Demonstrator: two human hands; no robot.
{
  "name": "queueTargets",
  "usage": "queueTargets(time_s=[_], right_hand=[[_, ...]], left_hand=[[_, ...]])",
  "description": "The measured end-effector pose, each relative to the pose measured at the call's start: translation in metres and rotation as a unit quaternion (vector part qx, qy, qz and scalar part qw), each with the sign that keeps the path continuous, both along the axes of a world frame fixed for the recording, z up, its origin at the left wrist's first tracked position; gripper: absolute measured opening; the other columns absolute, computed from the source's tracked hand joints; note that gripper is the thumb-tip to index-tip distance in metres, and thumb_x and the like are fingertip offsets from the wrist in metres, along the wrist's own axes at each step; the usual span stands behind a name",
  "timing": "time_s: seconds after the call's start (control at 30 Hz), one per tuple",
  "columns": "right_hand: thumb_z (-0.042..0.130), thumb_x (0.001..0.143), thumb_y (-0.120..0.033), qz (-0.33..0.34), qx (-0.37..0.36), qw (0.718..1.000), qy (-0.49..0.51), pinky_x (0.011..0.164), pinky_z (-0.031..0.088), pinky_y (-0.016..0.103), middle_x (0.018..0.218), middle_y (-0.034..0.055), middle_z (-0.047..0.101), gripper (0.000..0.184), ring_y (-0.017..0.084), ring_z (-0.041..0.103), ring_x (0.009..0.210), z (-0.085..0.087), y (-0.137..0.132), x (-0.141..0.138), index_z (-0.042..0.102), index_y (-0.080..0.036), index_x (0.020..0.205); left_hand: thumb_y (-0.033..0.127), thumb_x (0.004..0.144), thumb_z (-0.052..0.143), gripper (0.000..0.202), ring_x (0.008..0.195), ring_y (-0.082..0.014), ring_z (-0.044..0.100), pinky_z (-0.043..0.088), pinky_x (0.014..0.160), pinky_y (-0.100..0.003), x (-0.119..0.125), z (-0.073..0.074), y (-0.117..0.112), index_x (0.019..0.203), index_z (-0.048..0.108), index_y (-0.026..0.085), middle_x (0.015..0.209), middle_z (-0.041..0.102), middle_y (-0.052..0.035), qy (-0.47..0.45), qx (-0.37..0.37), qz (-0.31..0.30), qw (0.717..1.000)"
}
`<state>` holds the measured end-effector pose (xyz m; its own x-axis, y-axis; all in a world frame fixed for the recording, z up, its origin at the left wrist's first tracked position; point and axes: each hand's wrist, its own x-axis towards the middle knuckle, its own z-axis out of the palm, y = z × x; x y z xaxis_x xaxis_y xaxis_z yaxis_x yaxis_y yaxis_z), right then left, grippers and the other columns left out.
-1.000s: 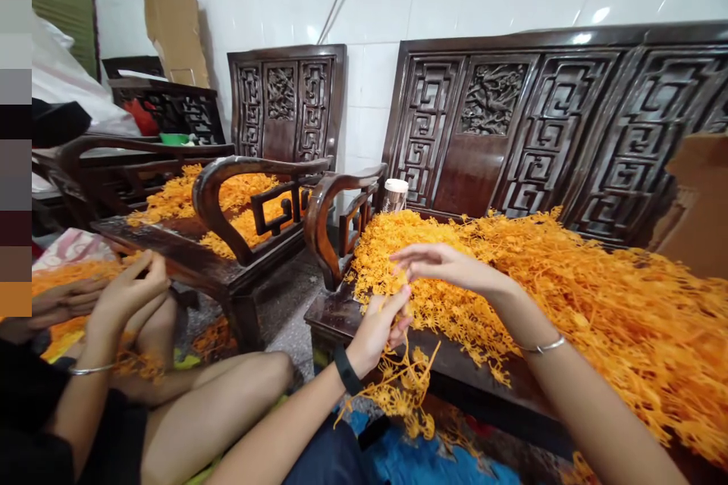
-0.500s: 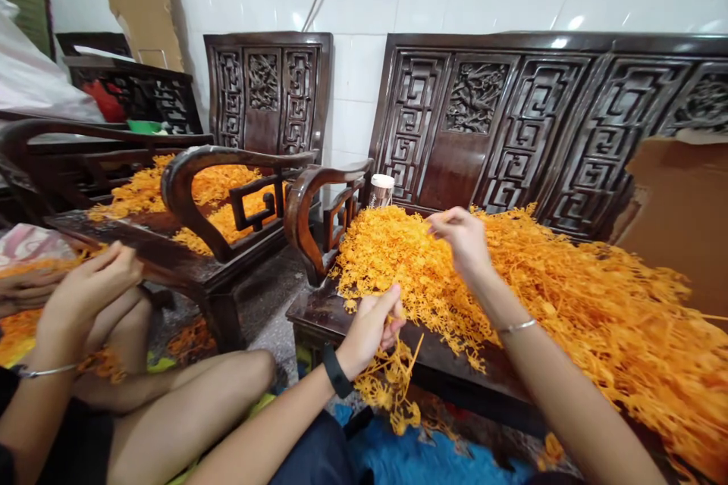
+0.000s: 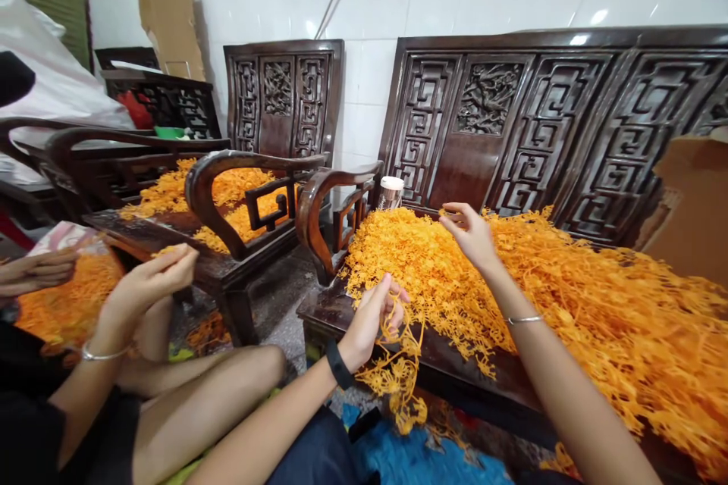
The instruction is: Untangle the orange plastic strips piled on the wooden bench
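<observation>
My left hand [image 3: 368,330], with a black band at its wrist, is closed on a cluster of orange plastic flower pieces [image 3: 395,379]. The cluster dangles below my fingers, in front of the bench edge. Over the back of a large pile of similar orange pieces [image 3: 409,261] is my right hand [image 3: 473,242], a silver bangle on its wrist. Its thumb and forefinger are apart; a small orange bit shows by the fingertips, and I cannot tell whether it touches them. The pile covers much of the dark carved wooden bench [image 3: 324,312].
A lidded cup [image 3: 390,194] stands behind the pile. Cardboard [image 3: 691,204] leans at the right. On the left, a co-worker's hand [image 3: 151,280] is near more orange pieces [image 3: 73,292], and a wooden armchair [image 3: 227,273] holds another heap. Blue sheeting [image 3: 432,458] lies below.
My right hand's thumb and forefinger have gone from pinched to apart. My left hand keeps the cluster. The view has shifted a little left, and the co-worker's hand shows farther right.
</observation>
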<state>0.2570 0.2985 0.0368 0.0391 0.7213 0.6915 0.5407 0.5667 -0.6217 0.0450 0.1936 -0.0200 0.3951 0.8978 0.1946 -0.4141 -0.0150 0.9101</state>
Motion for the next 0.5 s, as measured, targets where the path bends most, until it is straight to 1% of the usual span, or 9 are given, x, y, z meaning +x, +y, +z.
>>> queueTargets(time_s=[0.07,0.13,0.2,0.23,0.27,0.33,0.37,0.43,0.5], right_hand=[[0.062,0.069,-0.032,0.016,-0.028,0.994,-0.106,0.095,0.035,0.045,0.123,0.0119,0.049,0.050,0.026,0.048,0.110,-0.004,0.002,0.001,0.049,-0.017,0.116],[0.064,0.068,-0.029,0.028,-0.055,0.985,-0.160,0.101,0.028,0.047,0.125,0.0114,0.048,0.048,0.027,0.043,0.116,-0.004,-0.001,-0.001,0.052,-0.018,0.114],[0.061,0.072,-0.032,0.067,-0.103,0.981,-0.152,0.098,0.031,0.048,0.115,0.0111,0.056,0.034,0.026,0.048,0.110,0.003,-0.012,-0.010,0.059,-0.017,0.103],[0.058,0.075,-0.034,0.112,-0.133,0.976,-0.135,0.095,0.035,0.046,0.110,0.0106,0.058,0.030,0.025,0.052,0.105,0.008,-0.020,-0.017,0.060,-0.017,0.099],[0.056,0.078,-0.036,0.170,-0.164,0.965,-0.117,0.092,0.039,0.043,0.107,0.0098,0.060,0.029,0.023,0.054,0.101,0.013,-0.030,-0.025,0.061,-0.017,0.098],[0.054,0.080,-0.037,0.288,-0.216,0.928,-0.099,0.087,0.043,0.037,0.105,0.0076,0.060,0.030,0.019,0.057,0.095,0.024,-0.051,-0.041,0.059,-0.019,0.104],[0.056,0.079,-0.036,0.327,-0.228,0.911,-0.107,0.085,0.044,0.034,0.104,0.0064,0.061,0.032,0.017,0.058,0.093,0.029,-0.062,-0.049,0.059,-0.020,0.107],[0.059,0.077,-0.034,0.357,-0.226,0.896,-0.138,0.079,0.046,0.030,0.095,0.0040,0.063,0.029,0.015,0.059,0.085,0.034,-0.080,-0.062,0.061,-0.020,0.102],[0.059,0.077,-0.033,0.349,-0.209,0.900,-0.156,0.068,0.046,0.027,0.076,0.0016,0.063,0.019,0.012,0.058,0.069,0.037,-0.092,-0.069,0.064,-0.018,0.088]], left_hand=[[0.055,0.083,0.035,0.045,0.037,-0.0062,0.031,0.026,0.044,-0.020,-0.001,0.000,-0.001,0.073,0.050,0.014,0.039,0.036,0.0053,-0.002,-0.003,-0.005,1.000],[0.056,0.082,0.034,0.047,0.037,-0.0063,0.031,0.025,0.042,-0.019,-0.001,0.001,-0.001,0.073,0.051,0.014,0.040,0.036,0.0050,0.001,-0.009,-0.003,1.000],[0.057,0.083,0.033,0.048,0.038,-0.0063,0.031,0.025,0.041,-0.018,-0.002,0.001,-0.002,0.073,0.052,0.014,0.041,0.036,0.0046,0.006,-0.010,-0.001,1.000],[0.056,0.083,0.033,0.048,0.039,-0.0064,0.031,0.025,0.040,-0.018,-0.002,0.001,-0.001,0.074,0.053,0.014,0.042,0.036,0.0043,0.010,-0.010,0.000,1.000],[0.056,0.083,0.034,0.047,0.039,-0.0066,0.032,0.026,0.040,-0.018,-0.002,0.002,-0.001,0.075,0.053,0.013,0.042,0.037,0.0040,0.014,-0.012,-0.003,1.000],[0.055,0.082,0.038,0.045,0.040,-0.0072,0.033,0.028,0.038,-0.018,-0.001,0.002,-0.001,0.078,0.055,0.013,0.044,0.039,0.0032,0.021,-0.013,-0.024,0.999],[0.054,0.081,0.040,0.045,0.040,-0.0077,0.034,0.029,0.038,-0.018,-0.001,0.001,-0.001,0.080,0.056,0.013,0.045,0.040,0.0027,0.023,-0.011,-0.042,0.999],[0.054,0.079,0.043,0.045,0.040,-0.0086,0.037,0.032,0.038,-0.020,0.000,0.001,-0.001,0.083,0.057,0.012,0.046,0.043,0.0015,0.020,-0.010,-0.078,0.997],[0.054,0.079,0.044,0.044,0.041,-0.0093,0.041,0.035,0.038,-0.020,0.001,0.000,-0.001,0.085,0.057,0.012,0.048,0.046,0.0006,0.014,-0.014,-0.095,0.995]])
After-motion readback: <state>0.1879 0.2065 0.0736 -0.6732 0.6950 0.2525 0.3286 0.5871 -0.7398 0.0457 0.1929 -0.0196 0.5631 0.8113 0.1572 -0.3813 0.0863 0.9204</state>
